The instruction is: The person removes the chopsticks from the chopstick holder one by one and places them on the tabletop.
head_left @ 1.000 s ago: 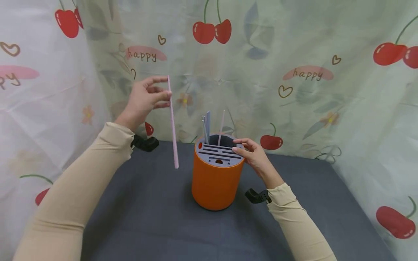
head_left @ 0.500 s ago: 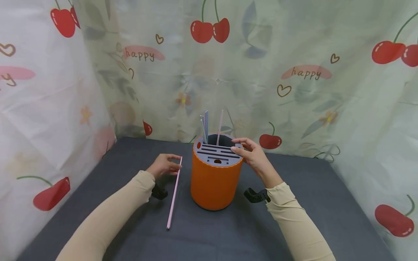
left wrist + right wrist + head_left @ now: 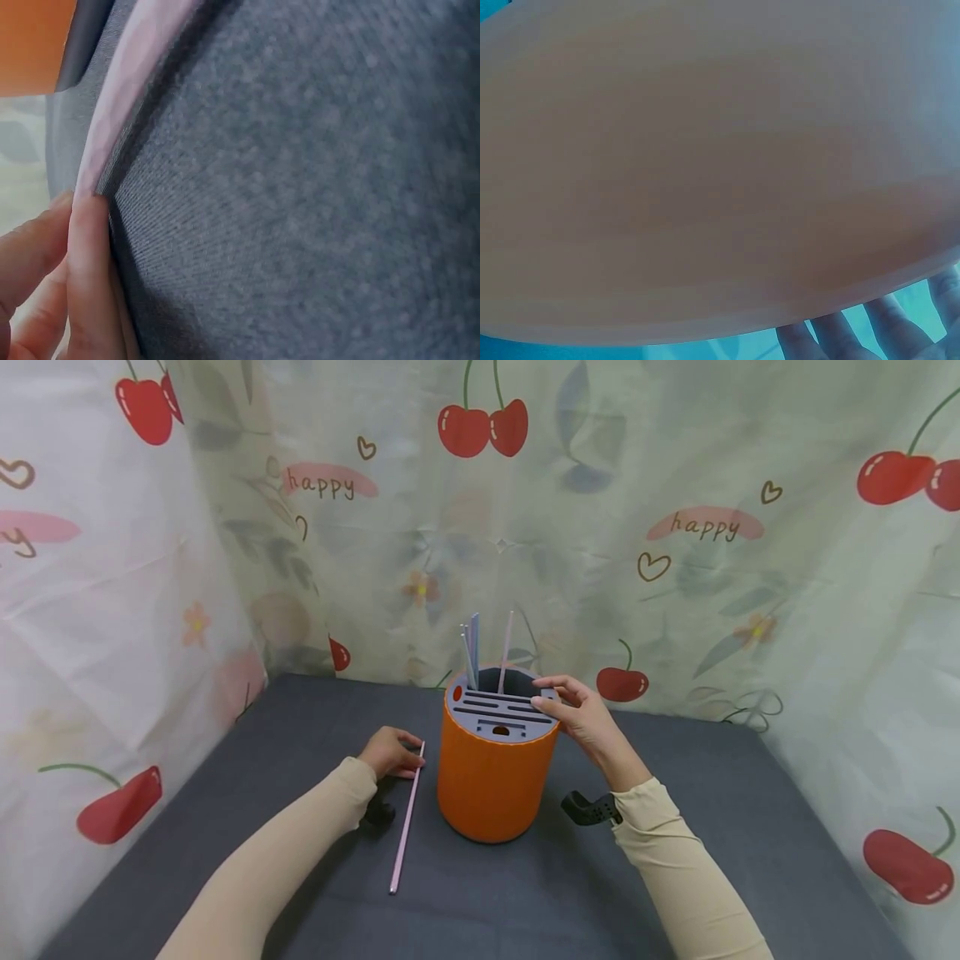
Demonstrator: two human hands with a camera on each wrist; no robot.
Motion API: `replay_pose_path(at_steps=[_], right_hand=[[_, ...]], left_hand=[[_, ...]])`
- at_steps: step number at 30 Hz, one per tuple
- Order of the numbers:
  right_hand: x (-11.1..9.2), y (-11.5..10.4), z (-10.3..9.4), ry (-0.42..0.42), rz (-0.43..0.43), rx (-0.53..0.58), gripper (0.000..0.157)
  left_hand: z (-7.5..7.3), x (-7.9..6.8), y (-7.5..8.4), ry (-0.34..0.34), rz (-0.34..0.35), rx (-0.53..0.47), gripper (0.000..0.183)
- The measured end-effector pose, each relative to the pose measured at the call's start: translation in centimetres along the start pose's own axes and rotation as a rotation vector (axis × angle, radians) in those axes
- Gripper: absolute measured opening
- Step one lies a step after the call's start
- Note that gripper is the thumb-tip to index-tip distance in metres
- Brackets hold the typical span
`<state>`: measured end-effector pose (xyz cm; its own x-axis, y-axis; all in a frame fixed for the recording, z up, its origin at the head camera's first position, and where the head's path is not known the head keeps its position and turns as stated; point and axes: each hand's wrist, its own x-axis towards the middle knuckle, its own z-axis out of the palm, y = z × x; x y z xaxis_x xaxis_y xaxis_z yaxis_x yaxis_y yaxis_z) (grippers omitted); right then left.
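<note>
In the head view my left hand (image 3: 388, 752) pinches a long pink chopstick (image 3: 406, 833) near its far end, low over the dark cloth left of the holder. The left wrist view shows the thumb and finger on the chopstick (image 3: 124, 82) and its shadow close beside it. An orange round utensil holder (image 3: 491, 789) with a grey slotted top stands upright in the middle. My right hand (image 3: 591, 722) grips the right side of its top rim. Several thin sticks (image 3: 472, 647) and one pink chopstick (image 3: 506, 652) stand in the rear opening.
A dark grey cloth (image 3: 322, 718) covers the table. Pale curtains (image 3: 420, 510) with printed cherries hang behind and at both sides. A black wrist camera (image 3: 588, 810) sits by the right cuff.
My left hand has come down from beside the curtain to the cloth, lowering the pink chopstick, then shifted slightly right and nearer. The right hand stays on the holder.
</note>
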<state>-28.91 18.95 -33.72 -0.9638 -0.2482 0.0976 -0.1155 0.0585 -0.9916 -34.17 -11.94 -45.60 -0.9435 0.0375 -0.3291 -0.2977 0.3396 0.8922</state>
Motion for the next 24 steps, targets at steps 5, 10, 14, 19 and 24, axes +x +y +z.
replay_pose_path(at_steps=[5,10,14,19,24], right_hand=[[-0.02,0.05,-0.08,0.002,-0.001,-0.006,0.026],[-0.05,0.05,-0.11,-0.005,0.007,0.001,0.026],[-0.05,-0.04,-0.08,-0.006,0.020,0.006,0.026],[-0.01,-0.16,-0.05,-0.003,0.027,0.005,0.026],[0.10,-0.14,-0.07,-0.001,0.029,0.007,0.025]], left_hand=[[0.40,0.33,0.01,0.035,0.001,0.049,0.046],[0.51,0.79,-0.25,0.061,-0.010,0.072,0.046],[0.49,0.89,-0.30,0.065,-0.021,0.070,0.046],[0.42,0.55,0.06,0.061,-0.029,0.065,0.045],[0.41,0.36,0.25,0.057,-0.036,0.060,0.045]])
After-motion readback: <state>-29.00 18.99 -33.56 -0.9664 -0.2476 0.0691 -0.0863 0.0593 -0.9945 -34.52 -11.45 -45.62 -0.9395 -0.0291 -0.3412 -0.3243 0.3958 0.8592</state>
